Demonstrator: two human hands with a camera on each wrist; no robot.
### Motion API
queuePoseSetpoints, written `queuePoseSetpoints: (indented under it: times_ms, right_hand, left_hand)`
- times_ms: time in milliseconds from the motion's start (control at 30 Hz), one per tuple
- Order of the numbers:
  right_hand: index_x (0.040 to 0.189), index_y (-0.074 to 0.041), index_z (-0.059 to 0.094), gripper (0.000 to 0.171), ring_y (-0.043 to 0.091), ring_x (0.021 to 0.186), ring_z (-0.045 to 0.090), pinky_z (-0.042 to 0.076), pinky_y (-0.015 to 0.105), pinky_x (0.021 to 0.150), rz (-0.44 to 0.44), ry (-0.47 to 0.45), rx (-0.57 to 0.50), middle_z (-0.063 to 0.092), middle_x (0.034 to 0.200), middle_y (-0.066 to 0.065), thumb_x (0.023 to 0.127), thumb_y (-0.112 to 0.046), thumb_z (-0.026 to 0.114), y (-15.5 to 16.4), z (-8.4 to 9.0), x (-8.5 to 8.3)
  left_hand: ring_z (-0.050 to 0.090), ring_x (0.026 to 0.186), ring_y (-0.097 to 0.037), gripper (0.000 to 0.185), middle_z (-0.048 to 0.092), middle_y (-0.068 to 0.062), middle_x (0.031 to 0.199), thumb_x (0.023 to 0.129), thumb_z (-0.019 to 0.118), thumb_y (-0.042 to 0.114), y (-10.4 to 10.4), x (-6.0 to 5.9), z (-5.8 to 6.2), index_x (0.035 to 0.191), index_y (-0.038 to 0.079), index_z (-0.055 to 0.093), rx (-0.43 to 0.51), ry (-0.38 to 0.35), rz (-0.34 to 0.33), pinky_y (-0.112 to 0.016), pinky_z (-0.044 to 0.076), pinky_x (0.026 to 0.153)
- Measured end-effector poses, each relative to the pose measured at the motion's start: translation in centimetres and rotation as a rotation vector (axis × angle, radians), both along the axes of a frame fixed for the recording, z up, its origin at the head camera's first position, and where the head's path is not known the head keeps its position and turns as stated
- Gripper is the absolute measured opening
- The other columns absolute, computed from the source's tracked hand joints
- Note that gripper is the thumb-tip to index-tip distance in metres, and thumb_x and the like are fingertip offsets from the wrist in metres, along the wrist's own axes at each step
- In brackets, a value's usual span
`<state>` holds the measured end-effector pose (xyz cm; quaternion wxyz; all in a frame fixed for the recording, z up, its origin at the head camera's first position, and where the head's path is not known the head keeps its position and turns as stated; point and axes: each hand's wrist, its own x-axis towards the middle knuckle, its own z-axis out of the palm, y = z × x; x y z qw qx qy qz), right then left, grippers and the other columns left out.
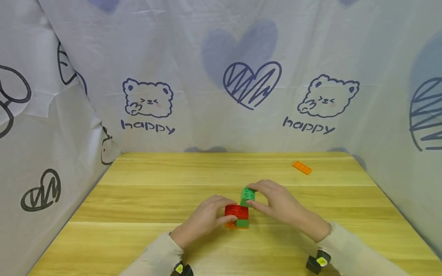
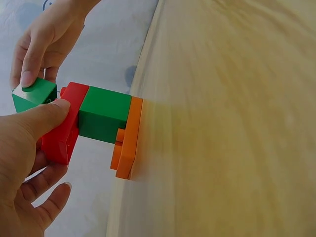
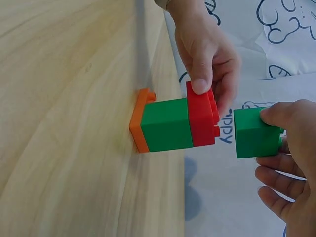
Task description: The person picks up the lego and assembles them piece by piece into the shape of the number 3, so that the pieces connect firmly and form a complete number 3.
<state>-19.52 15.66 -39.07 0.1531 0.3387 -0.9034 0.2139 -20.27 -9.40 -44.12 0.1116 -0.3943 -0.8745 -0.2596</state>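
Hanging behind the work: one pale cloth (image 1: 200, 130), printed with hearts and bears.

Table (image 1: 145, 184): wood, pale grain, bearing the stack.

Right hand (image 1: 277, 201): thumb and fingertips closed in a pinch on the sides of a green block.

Left hand (image 1: 207, 216): thumb and fingers pinching the red brick near its left end, steadying the stack.

Stack: upright, near the table's middle; red brick (image 3: 201, 118) on top, lower green block (image 3: 167, 126) beneath its right part, orange base (image 3: 138, 126) on the wood. Left part of the red brick is without support below.

Held green block (image 3: 254, 133): above the red brick's right end, studs up, apart from it. Judged step: seating this block. Best done by bringing it slightly left, squaring its edges to the red studs, then pressing straight down over the lower green block; force on the overhanging end could tip or loosen the stack.

Loose orange plate (image 1: 302, 167): far right on the table, well apart, untouched.
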Motion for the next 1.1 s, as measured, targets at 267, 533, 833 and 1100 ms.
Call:
queuePoseSetpoints:
  times_ms: [267, 533, 833, 1100]
  right_hand:
    - [0.125, -0.014, 0.064, 0.042, 0.013, 0.102, 0.061, 0.053, 0.037, 0.087, 0.049, -0.004, -0.001, 0.065, 0.113, -0.003, 0.090, -0.037, 0.071, -0.48, -0.36, 0.20]
    - [0.123, -0.015, 0.064, 0.040, 0.012, 0.102, 0.061, 0.052, 0.035, 0.087, 0.087, -0.015, 0.024, 0.065, 0.112, -0.004, 0.092, -0.040, 0.068, -0.79, -0.55, 0.28]
    - [0.122, -0.015, 0.064, 0.038, 0.012, 0.102, 0.060, 0.051, 0.036, 0.089, 0.097, -0.022, 0.054, 0.065, 0.112, -0.005, 0.093, -0.040, 0.067, -0.89, -0.56, 0.34]
    - [0.122, -0.015, 0.065, 0.038, 0.012, 0.102, 0.060, 0.052, 0.036, 0.089, 0.114, -0.031, 0.053, 0.065, 0.112, -0.005, 0.094, -0.041, 0.066, -0.81, -0.66, 0.21]
  left_hand:
    - [0.060, 0.097, -0.011, 0.037, 0.068, 0.004, 0.106, 0.090, 0.071, 0.037, -0.04, 0.05, 0.09, 0.117, 0.012, 0.067, -0.004, -0.022, 0.013, -0.029, 0.051, 0.085]
    - [0.060, 0.096, -0.010, 0.035, 0.068, 0.006, 0.103, 0.090, 0.071, 0.037, -0.03, 0.01, 0.04, 0.115, 0.013, 0.068, 0.002, -0.027, 0.014, -0.029, 0.051, 0.085]
    - [0.060, 0.095, -0.009, 0.033, 0.067, 0.007, 0.101, 0.090, 0.071, 0.036, -0.01, 0.01, 0.01, 0.113, 0.013, 0.068, 0.012, -0.021, 0.006, -0.028, 0.051, 0.084]
    - [0.059, 0.095, -0.010, 0.033, 0.068, 0.007, 0.101, 0.090, 0.071, 0.036, 0.00, 0.03, 0.01, 0.113, 0.013, 0.068, 0.012, -0.020, 0.006, -0.028, 0.051, 0.084]
